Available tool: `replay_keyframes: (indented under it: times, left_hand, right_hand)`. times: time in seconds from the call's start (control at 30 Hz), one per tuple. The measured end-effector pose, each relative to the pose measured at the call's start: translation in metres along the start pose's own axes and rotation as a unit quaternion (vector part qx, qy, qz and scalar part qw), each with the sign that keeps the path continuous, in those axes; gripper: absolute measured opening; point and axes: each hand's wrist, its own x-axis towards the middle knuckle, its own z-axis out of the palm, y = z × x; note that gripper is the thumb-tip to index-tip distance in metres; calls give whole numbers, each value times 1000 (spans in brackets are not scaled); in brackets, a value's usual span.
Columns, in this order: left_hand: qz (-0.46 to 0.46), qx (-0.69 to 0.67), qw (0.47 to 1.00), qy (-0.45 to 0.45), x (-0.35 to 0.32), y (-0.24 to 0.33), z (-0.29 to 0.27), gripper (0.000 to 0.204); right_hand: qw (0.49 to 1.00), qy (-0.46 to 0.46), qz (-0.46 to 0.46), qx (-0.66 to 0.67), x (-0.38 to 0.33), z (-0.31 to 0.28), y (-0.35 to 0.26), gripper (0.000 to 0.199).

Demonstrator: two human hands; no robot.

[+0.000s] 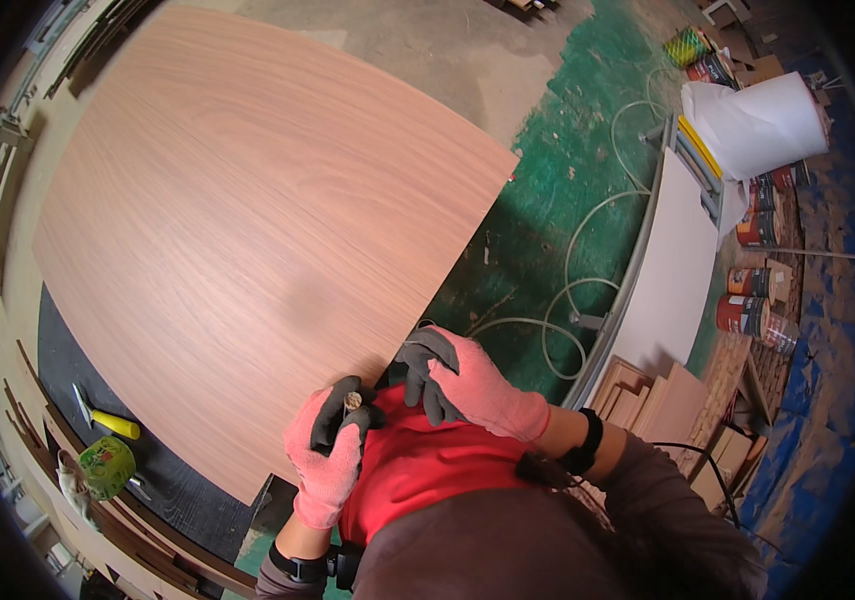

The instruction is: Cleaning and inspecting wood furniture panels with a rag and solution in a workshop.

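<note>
Left hand (329,455) holds round piece (353,401) near panel (268,230)

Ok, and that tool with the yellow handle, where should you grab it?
I'd take the thick yellow handle around its middle, coming from above. It's long and rounded, and points right, with the tool's metal head at the left. A green roundish thing sits close below it in the picture, so above looks easier.

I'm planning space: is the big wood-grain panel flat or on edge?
Flat: the panel shows its broad, grained face turned upward.
</note>
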Motion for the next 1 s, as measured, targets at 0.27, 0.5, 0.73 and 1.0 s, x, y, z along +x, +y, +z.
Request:
replay_keyframes:
  times: [0.27, 0.5, 0.73, 1.0]
  left_hand:
    - [13, -3, 1000, 0, 3, 4, 2, 29]
    - [-2, 10, 1000, 5, -1, -3, -1, 29]
    - [10, 14, 1000, 0, 0, -1, -1, 29]
    - [-7, 8, 1000, 5, 0, 2, 0, 28]
  right_hand:
    - [997, -36, 70, 26, -3, -2, -5, 23]
    - [989, 33, 25, -142, -1, 3, -10, 26]
    - [997, -30, 74, 13, -1, -2, -13, 23]
    - [992, -44, 77, 92, -2, -5, -17, 24]
